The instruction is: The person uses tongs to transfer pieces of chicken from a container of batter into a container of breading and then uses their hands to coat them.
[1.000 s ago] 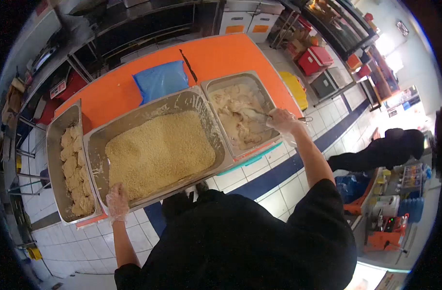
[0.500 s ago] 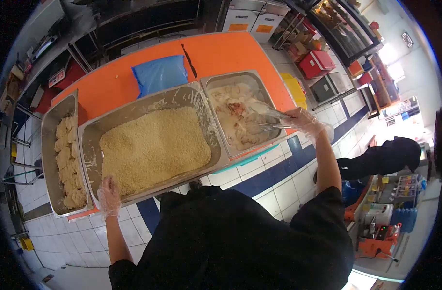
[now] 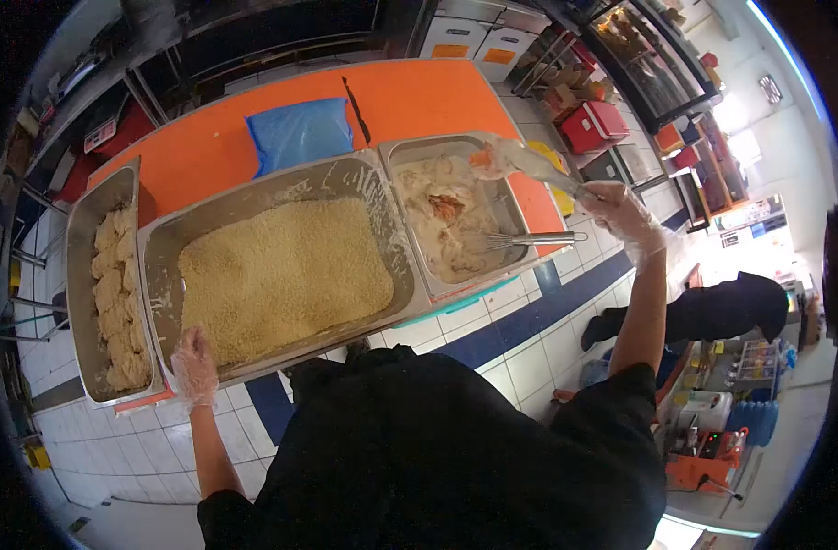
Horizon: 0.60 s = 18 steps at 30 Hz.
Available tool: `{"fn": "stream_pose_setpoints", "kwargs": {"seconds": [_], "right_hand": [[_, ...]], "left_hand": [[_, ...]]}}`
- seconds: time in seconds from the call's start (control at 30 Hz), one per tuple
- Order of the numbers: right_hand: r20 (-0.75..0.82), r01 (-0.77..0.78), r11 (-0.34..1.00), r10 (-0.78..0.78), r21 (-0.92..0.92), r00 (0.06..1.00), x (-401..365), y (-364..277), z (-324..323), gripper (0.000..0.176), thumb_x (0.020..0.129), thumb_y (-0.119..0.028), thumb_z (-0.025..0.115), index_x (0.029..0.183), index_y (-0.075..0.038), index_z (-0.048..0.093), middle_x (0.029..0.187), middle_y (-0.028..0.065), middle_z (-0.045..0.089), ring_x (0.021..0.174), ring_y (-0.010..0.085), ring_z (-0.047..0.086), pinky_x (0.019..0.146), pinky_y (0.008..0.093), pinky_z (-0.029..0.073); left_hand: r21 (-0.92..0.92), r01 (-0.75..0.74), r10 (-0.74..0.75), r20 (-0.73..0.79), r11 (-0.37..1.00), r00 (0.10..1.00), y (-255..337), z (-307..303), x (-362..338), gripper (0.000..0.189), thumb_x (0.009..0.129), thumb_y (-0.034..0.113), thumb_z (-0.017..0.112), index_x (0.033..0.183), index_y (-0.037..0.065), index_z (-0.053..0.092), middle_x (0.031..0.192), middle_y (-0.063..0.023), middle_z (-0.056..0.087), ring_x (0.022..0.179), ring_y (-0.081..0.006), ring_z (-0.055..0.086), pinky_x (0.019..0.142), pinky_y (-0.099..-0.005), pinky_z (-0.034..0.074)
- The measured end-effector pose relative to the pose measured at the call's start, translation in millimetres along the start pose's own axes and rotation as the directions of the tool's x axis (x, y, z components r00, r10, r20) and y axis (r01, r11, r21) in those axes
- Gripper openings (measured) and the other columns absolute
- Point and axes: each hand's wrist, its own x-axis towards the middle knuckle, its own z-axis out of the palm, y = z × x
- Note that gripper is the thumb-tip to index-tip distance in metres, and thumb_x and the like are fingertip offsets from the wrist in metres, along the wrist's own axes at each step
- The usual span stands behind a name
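My right hand [image 3: 625, 215], in a clear plastic glove, is closed around the handle of a long metal utensil [image 3: 538, 168]. Its broad end, whose exact kind I cannot make out, hangs over the far right side of the batter pan [image 3: 521, 220]. A wire whisk [image 3: 538, 239] lies in that pan, handle across the rim, and pale batter [image 3: 428, 188] coats lumpy pieces there. My gloved left hand [image 3: 196, 368] is at the near left corner of the crumb pan [image 3: 281, 183], fingers drawn together; what they may hold is hidden. Pale yellow crumbs [image 3: 290, 266] fill much of this pan.
A narrow metal pan [image 3: 82, 275] with several coated pieces [image 3: 116, 293] stands at the left. Behind the pans, a blue plastic bag [image 3: 300, 136] lies on the orange table [image 3: 419, 96]. Another person in dark clothing [image 3: 703, 312] is at the right.
My right hand has moved right and lifted the metal utensil up out of the batter, away from the whisk. My left hand has stayed by the crumb pan's corner; the view has shifted slightly.
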Motion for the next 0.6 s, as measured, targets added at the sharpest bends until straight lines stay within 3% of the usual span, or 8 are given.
{"fn": "stream_pose_setpoints", "kwargs": {"seconds": [0.1,0.17,0.23,0.3,0.33,0.4,0.47,0.6], "right_hand": [[-0.003,0.112,0.98,-0.115,-0.165,0.993,12.9,-2.4,-12.1,0.025,0.088,-0.03,0.063,0.085,-0.005,0.064,0.059,-0.0085,0.04,0.051,0.0021,0.034,0.045,0.0205,0.024],[0.056,0.007,0.93,0.014,-0.367,0.998,24.5,-9.1,-12.5,0.038,0.089,-0.04,0.06,0.092,-0.003,0.069,0.071,0.0034,0.059,0.068,0.0098,0.053,0.06,0.0281,0.043],[0.057,0.077,0.864,-0.055,-0.498,0.997,30.2,-27.0,0.6,0.043,0.088,-0.045,0.058,0.094,-0.004,0.069,0.073,0.008,0.059,0.07,0.0137,0.058,0.064,0.0325,0.046],[0.007,0.011,0.734,-0.009,-0.679,1.0,42.1,-37.1,19.0,0.012,0.085,-0.015,0.06,0.09,-0.006,0.065,0.068,0.0028,0.056,0.064,0.0173,0.056,0.058,0.0314,0.044],[0.378,0.517,0.128,-0.54,-0.846,0.752,62.9,12.1,17.8,0.012,0.083,-0.011,0.058,0.092,-0.007,0.065,0.081,0.0088,0.063,0.074,0.0259,0.063,0.07,0.0351,0.052],[0.235,0.24,0.171,-0.053,-0.955,0.971,77.6,-14.6,67.3,0.019,0.081,-0.008,0.056,0.099,-0.008,0.064,0.098,0.0105,0.064,0.092,0.0283,0.062,0.084,0.0371,0.051],[0.121,0.122,0.422,-0.03,-0.898,0.992,116.9,33.8,109.7,0.029,0.081,-0.006,0.054,0.108,-0.009,0.061,0.105,0.0114,0.062,0.108,0.0279,0.057,0.09,0.0374,0.048],[0.308,0.274,0.322,0.059,-0.906,0.95,116.0,3.6,176.3,0.04,0.082,-0.005,0.054,0.122,-0.011,0.055,0.128,0.0123,0.051,0.124,0.0265,0.046,0.1,0.0365,0.042]], "left_hand": [[0.009,-0.049,0.049,-0.023,0.999,0.999,-3.0,2.9,0.3,0.022,0.091,0.017,0.053,0.102,0.001,0.063,0.096,-0.0217,0.065,0.089,-0.0404,0.061,0.076,-0.0457,0.048],[0.023,-0.054,0.055,-0.036,0.998,0.998,-5.8,4.5,-1.2,0.022,0.091,0.017,0.053,0.101,0.001,0.062,0.096,-0.022,0.065,0.089,-0.0406,0.061,0.076,-0.0458,0.048],[-0.072,0.041,-0.04,0.013,0.997,0.999,-7.5,6.5,-3.8,0.022,0.091,0.017,0.053,0.1,-0.001,0.062,0.096,-0.0222,0.064,0.089,-0.041,0.061,0.075,-0.0463,0.047],[0.0,0.015,-0.015,-0.007,1.0,1.0,-3.9,3.2,-4.8,0.022,0.091,0.017,0.053,0.099,0.0,0.062,0.096,-0.0221,0.065,0.089,-0.041,0.061,0.075,-0.0464,0.047],[0.071,-0.018,0.019,-0.015,0.997,1.0,-2.1,1.6,-3.7,0.022,0.091,0.018,0.053,0.099,0.0,0.062,0.095,-0.0221,0.065,0.089,-0.041,0.061,0.075,-0.0465,0.047],[0.047,-0.025,0.027,-0.041,0.999,0.999,-9.1,8.2,-5.0,0.021,0.091,0.018,0.053,0.099,0.0,0.062,0.094,-0.0219,0.065,0.087,-0.0411,0.061,0.074,-0.0464,0.048],[0.025,-0.033,0.034,-0.067,0.999,0.997,-8.4,7.1,-3.8,0.021,0.091,0.018,0.053,0.098,0.0,0.061,0.093,-0.0218,0.065,0.086,-0.0412,0.061,0.073,-0.0464,0.048],[0.005,-0.013,0.013,0.008,1.0,1.0,-4.7,1.3,-4.2,0.018,0.089,0.016,0.054,0.097,0.001,0.061,0.087,-0.0225,0.064,0.081,-0.0411,0.061,0.07,-0.0465,0.047]]}}
